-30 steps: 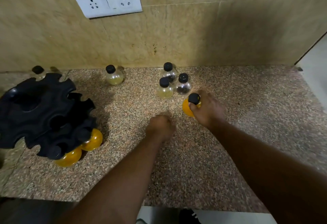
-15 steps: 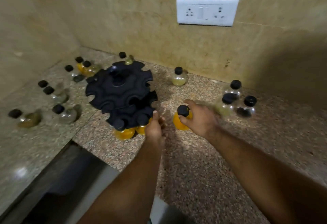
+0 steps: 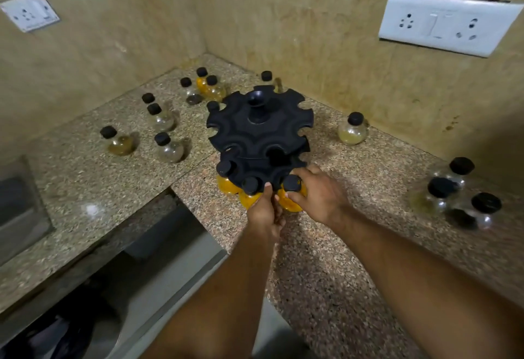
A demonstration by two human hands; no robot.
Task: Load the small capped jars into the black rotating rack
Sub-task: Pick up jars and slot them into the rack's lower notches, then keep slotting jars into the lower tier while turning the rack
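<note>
head: no writing readable | sockets (image 3: 448,22) upper right, (image 3: 29,12) upper left; loose jars (image 3: 352,129) around | rack (image 3: 259,132) at centre | right hand (image 3: 317,195) grips yellow jar (image 3: 292,193) at rack's lower tier | left hand (image 3: 265,214) narrow, fingertips at rack edge, holding nothing clear

home kitchen corner, speckled granite counter (image 3: 326,259), beige tiled wall (image 3: 326,47), white socket plate (image 3: 442,22), spice jars (image 3: 352,129)
</note>
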